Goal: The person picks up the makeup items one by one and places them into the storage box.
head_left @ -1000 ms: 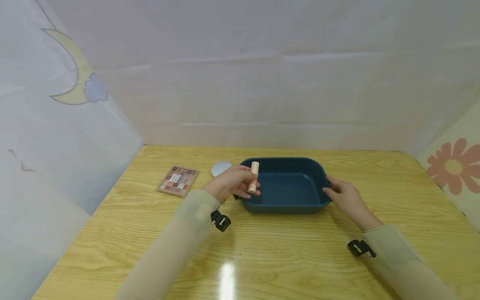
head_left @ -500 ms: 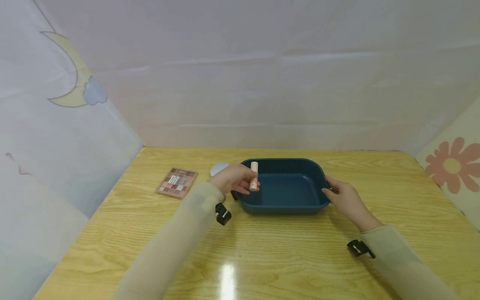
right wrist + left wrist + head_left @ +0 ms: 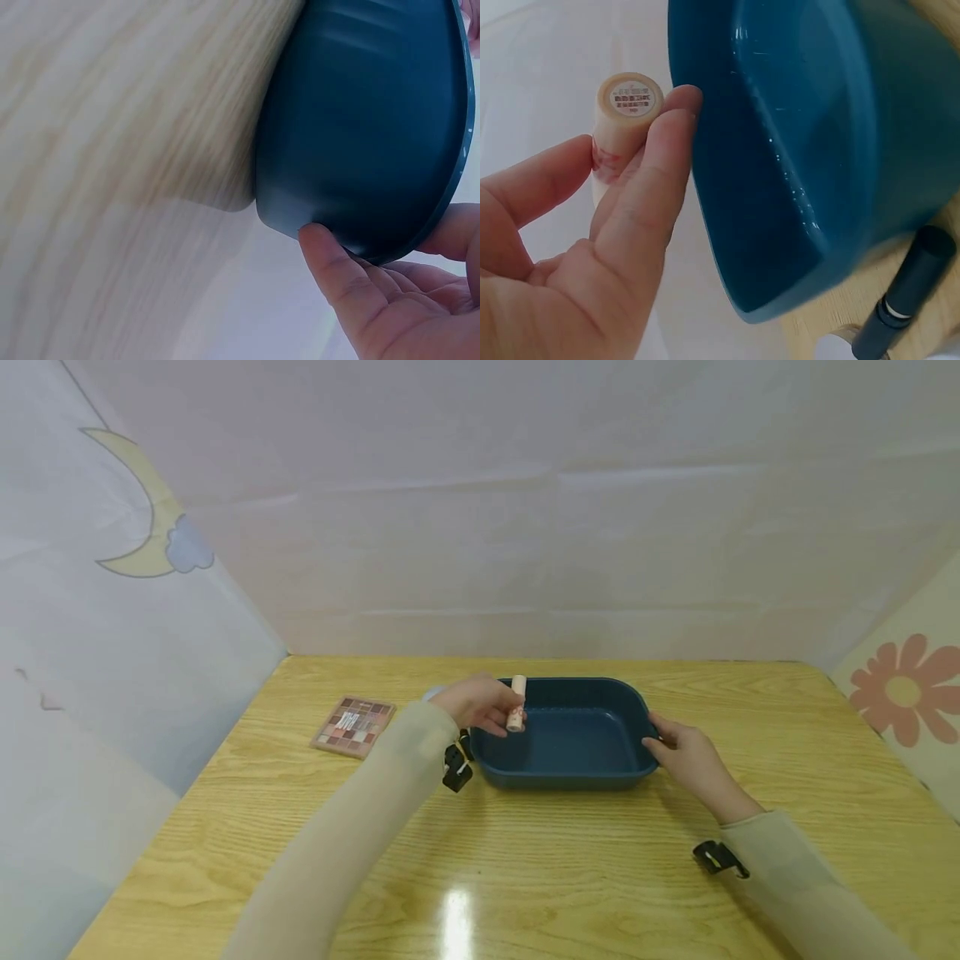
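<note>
My left hand [image 3: 483,703] pinches a cream lipstick tube [image 3: 519,683] with red lettering between thumb and fingers, over the left end of a dark blue plastic basin [image 3: 573,781]. In the left wrist view the tube's end, with a small printed label [image 3: 634,99], faces the camera, and the fingertips are beside the basin's wall. At the opposite end, my right hand [image 3: 690,764] grips the basin's rim, thumb and fingers on either side of the wall. Nothing shows inside the visible part of the basin.
An eyeshadow palette [image 3: 352,727] lies on the wooden table [image 3: 570,877] to the left. Next to the basin's left end is a black tube [image 3: 907,289]. A pale round item [image 3: 432,692] is mostly hidden behind my left hand. A fabric backdrop [image 3: 525,568] hangs behind.
My left hand has moved slightly right and away from me with the lipstick tube, covering more of the pale round item. My right hand and the basin stay nearly still.
</note>
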`<control>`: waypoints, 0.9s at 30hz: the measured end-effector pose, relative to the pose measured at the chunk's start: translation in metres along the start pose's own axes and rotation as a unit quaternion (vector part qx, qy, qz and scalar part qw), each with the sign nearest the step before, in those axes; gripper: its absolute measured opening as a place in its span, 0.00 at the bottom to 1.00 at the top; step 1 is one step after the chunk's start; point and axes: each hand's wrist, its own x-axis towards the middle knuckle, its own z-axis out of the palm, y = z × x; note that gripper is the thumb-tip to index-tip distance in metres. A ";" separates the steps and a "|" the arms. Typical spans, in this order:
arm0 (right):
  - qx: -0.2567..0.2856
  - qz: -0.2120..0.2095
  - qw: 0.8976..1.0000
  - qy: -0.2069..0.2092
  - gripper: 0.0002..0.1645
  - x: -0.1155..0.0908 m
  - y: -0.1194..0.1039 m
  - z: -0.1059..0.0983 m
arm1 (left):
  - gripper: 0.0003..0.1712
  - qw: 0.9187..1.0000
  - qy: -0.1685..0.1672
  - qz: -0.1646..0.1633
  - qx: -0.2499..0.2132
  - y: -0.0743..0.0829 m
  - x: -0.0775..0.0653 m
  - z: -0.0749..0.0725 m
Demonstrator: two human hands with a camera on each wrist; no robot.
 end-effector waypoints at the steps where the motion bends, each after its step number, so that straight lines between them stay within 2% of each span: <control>1: 0.001 0.000 1.000 0.001 0.33 0.000 0.000 0.000 | 0.25 1.000 -0.001 -0.002 0.000 0.002 0.001 0.001; 8: -0.003 -0.008 1.000 0.005 0.33 0.000 0.003 0.000 | 0.24 0.999 0.011 -0.015 -0.026 0.011 0.010 0.007; 16: -0.005 -0.019 1.000 0.010 0.33 0.001 0.004 0.001 | 0.23 0.998 0.004 -0.025 -0.049 0.018 0.023 0.019; 27: -0.001 -0.017 1.000 0.005 0.33 -0.001 0.002 0.001 | 0.22 0.998 -0.008 -0.034 -0.059 0.021 0.033 0.033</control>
